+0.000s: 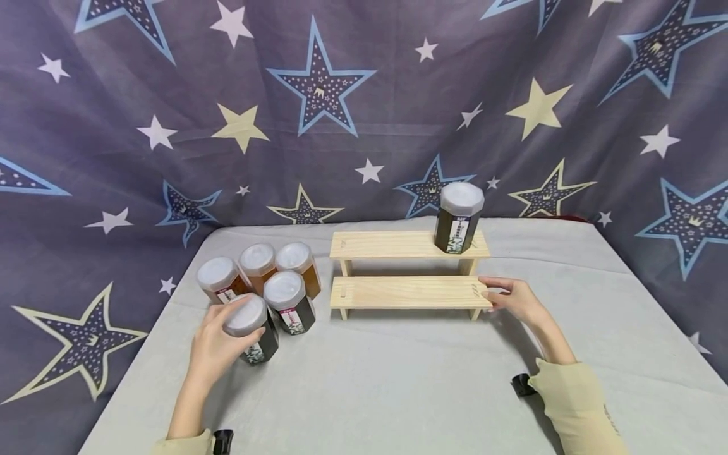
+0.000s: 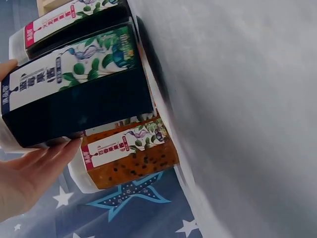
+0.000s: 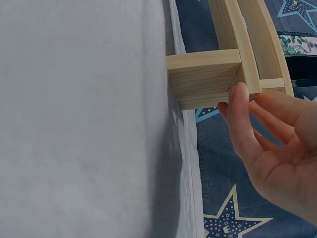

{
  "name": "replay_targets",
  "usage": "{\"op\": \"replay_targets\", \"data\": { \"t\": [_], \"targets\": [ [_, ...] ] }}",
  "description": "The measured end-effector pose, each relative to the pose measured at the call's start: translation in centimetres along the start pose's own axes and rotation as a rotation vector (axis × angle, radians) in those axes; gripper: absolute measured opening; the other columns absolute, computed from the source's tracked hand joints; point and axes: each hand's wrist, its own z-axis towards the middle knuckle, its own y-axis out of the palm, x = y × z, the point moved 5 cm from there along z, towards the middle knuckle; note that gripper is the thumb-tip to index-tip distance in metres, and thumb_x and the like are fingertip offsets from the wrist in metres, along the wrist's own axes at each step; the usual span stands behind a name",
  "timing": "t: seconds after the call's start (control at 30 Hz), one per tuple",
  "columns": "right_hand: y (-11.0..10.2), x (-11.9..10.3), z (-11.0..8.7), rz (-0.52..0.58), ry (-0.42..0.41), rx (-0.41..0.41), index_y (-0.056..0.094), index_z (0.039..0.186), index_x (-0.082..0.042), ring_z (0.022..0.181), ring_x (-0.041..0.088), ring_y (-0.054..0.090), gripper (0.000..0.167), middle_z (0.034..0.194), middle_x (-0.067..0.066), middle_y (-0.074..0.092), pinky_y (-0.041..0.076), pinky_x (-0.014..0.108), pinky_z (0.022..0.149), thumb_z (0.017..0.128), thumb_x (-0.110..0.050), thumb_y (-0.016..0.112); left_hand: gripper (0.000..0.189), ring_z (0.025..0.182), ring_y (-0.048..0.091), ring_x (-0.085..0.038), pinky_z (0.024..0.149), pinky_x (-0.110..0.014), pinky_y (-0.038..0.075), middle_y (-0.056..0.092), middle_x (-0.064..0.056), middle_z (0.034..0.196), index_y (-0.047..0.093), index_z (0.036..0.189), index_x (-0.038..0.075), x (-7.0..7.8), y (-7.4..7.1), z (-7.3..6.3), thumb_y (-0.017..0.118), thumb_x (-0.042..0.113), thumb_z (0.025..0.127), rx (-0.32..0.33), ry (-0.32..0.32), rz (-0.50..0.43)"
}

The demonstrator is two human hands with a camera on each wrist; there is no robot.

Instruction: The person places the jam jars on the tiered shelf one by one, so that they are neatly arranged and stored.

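In the head view my left hand (image 1: 216,338) grips a dark jar (image 1: 264,344) around its white lid, thumb on one side and fingers on the other. The jar's blue-marked label (image 2: 69,72) with green leaves shows in the left wrist view; whether its base touches the cloth I cannot tell. Right beside it stands a dark jar with a red-marked label (image 1: 296,319). My right hand (image 1: 517,300) pinches the right end of the lower board of a two-step wooden shelf (image 1: 398,294). On the upper step, toward the right, stands another dark jar (image 1: 455,230).
Behind the left hand stand an amber jar with dark specks (image 1: 224,287) and two more amber jars, one at the back (image 1: 311,281). A light grey cloth (image 1: 387,385) covers the table. A star-patterned curtain (image 1: 352,151) hangs behind and at both sides.
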Motion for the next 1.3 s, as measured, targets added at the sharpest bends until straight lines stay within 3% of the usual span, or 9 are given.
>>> {"op": "replay_targets", "data": {
  "t": [0.2,0.43,1.3],
  "targets": [
    [0.0,0.0,-0.1,-0.024,0.004,0.004,0.043,0.120,0.017,0.063,0.006,0.060,0.041,0.108,0.037,0.050,0.052,0.035,0.061,0.083,0.001,0.053,0.057,0.083,0.053,-0.032,0.066,-0.049,0.038,0.050,-0.009,0.093,0.060,0.111,0.015,0.6,-0.7,0.0,0.080,0.020,0.058,0.098,-0.028,0.007],
    [0.0,0.0,-0.2,-0.026,0.006,0.004,0.043,0.120,0.016,0.064,0.005,0.060,0.041,0.109,0.036,0.050,0.052,0.033,0.060,0.084,0.001,0.054,0.057,0.086,0.052,-0.033,0.066,-0.048,0.037,0.050,-0.010,0.093,0.060,0.110,0.014,1.7,-1.8,0.3,0.080,0.016,0.056,0.180,-0.004,-0.025],
    [0.0,-0.1,0.0,-0.006,-0.021,-0.010,0.042,0.119,0.018,0.064,0.005,0.061,0.040,0.109,0.039,0.048,0.052,0.030,0.059,0.084,0.003,0.053,0.055,0.081,0.050,-0.037,0.062,-0.047,0.035,0.048,-0.016,0.091,0.060,0.107,0.010,5.0,-5.1,3.4,0.077,0.018,0.056,0.300,0.066,-0.009]
  ]
}}
